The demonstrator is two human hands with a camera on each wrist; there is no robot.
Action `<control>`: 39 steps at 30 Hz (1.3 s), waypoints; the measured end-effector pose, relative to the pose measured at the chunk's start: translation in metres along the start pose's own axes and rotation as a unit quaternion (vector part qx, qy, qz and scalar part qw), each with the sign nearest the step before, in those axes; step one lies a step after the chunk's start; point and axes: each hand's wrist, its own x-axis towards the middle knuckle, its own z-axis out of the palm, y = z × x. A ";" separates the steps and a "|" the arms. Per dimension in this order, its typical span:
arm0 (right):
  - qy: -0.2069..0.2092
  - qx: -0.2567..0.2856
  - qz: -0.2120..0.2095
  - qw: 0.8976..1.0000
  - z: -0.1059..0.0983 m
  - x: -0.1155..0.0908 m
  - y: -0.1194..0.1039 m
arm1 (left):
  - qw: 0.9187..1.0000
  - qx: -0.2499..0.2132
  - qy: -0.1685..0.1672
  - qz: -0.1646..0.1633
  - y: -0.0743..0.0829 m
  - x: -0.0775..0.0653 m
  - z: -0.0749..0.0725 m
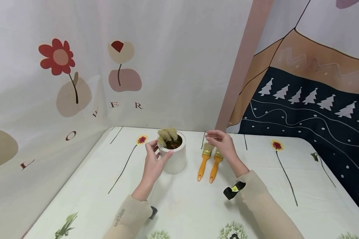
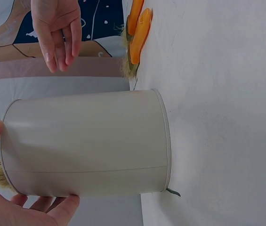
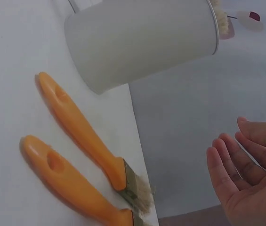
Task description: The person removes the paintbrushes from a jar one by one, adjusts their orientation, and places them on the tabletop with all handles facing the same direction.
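Note:
A white cylindrical holder [image 1: 175, 162] stands upright on the table, with pale bristle tufts [image 1: 167, 135] poking above its rim. My left hand [image 1: 155, 160] holds it near the top, thumb at the near rim and fingers round the left side. In the left wrist view, those fingers [image 2: 64, 209] press against the holder's wall. To its right lie two paintbrushes with orange handles, one on the left [image 1: 204, 162] and one on the right [image 1: 216, 166], bristles pointing away from me. Over their bristle ends hovers my right hand [image 1: 225, 146], fingers loosely bent and holding nothing.
A white flower-printed cloth [image 1: 173, 205] covers the table. Behind it hangs a pale curtain [image 1: 179, 66], and a dark tree-patterned cloth [image 1: 305, 116] drops along the right side. A black wrist strap [image 1: 234, 190] sits at my right sleeve.

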 end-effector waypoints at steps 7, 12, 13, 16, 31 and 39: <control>-0.006 -0.014 -0.010 1.000 0.009 0.002 -0.012 | 1.000 0.000 -0.003 0.002 0.000 0.000 0.000; -0.015 -0.009 -0.026 1.000 0.017 0.004 -0.020 | 1.000 0.002 -0.003 0.000 -0.001 0.001 0.000; -0.018 -0.007 -0.031 0.999 0.019 0.005 -0.021 | 1.000 0.003 -0.003 0.001 -0.001 0.001 0.000; -0.024 0.006 -0.046 0.999 0.024 0.006 -0.025 | 1.000 0.003 -0.002 0.002 -0.001 0.002 0.000; -0.056 0.040 -0.100 0.993 0.050 0.006 -0.046 | 1.000 0.004 0.001 0.006 -0.003 0.003 0.001; -0.105 0.070 -0.142 0.982 0.067 0.007 -0.053 | 1.000 0.007 0.000 0.006 -0.003 0.003 0.001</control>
